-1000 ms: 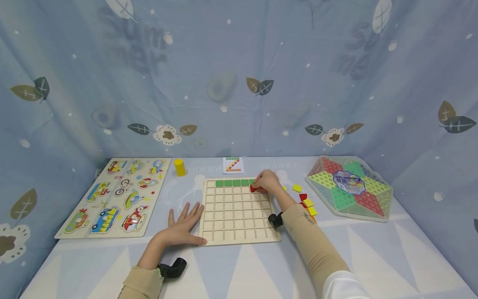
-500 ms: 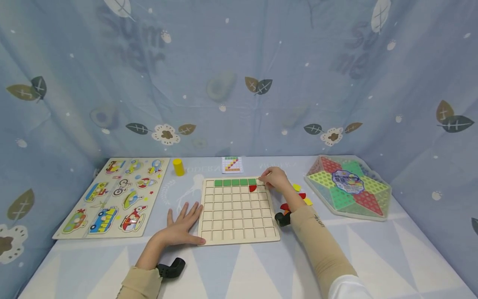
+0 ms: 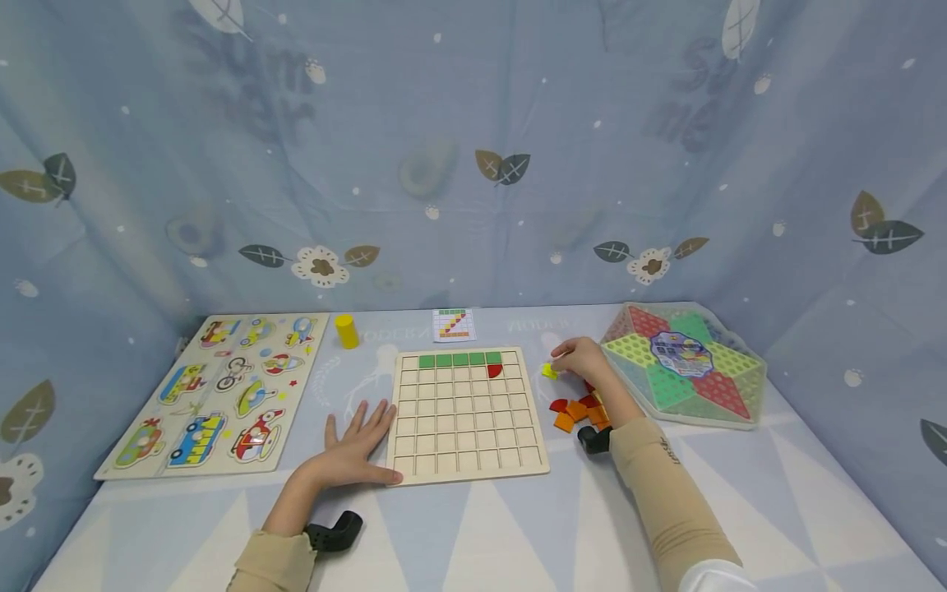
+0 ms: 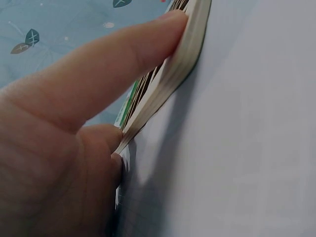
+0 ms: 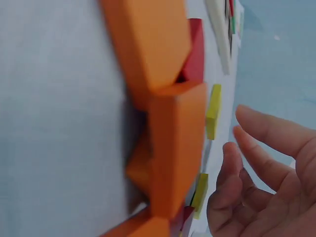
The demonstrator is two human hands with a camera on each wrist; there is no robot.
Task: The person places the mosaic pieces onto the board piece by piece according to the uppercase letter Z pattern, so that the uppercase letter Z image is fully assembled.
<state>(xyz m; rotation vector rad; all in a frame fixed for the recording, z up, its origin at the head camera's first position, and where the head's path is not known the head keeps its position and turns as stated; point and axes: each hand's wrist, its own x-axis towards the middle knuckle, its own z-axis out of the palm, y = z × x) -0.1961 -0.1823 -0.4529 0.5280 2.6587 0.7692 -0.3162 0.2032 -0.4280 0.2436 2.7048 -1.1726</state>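
A wooden grid board (image 3: 466, 427) lies on the table. Several green squares (image 3: 460, 359) fill part of its top row, and a red quarter-circle piece (image 3: 495, 371) sits below the rightmost one. My left hand (image 3: 348, 458) is spread at the board's left edge; its thumb (image 4: 148, 44) rests on the near corner. Right of the board, my right hand (image 3: 584, 360) hovers by a yellow piece (image 3: 549, 371). In the right wrist view its loosely bent fingers stand apart from that yellow block (image 5: 213, 112), with nothing between them. Orange blocks (image 5: 177, 148) fill the foreground there.
Loose orange pieces (image 3: 577, 410) and red pieces (image 3: 558, 405) lie right of the board. A small pattern card (image 3: 454, 326) and a yellow cylinder (image 3: 346, 331) stand behind. A vehicle puzzle board (image 3: 214, 395) lies left, a clear-lidded hexagonal box (image 3: 684, 366) right.
My right hand has let go of the red quarter-circle on the board and moved right to the loose pieces. My left hand stays at the board's edge. The head view has shifted slightly.
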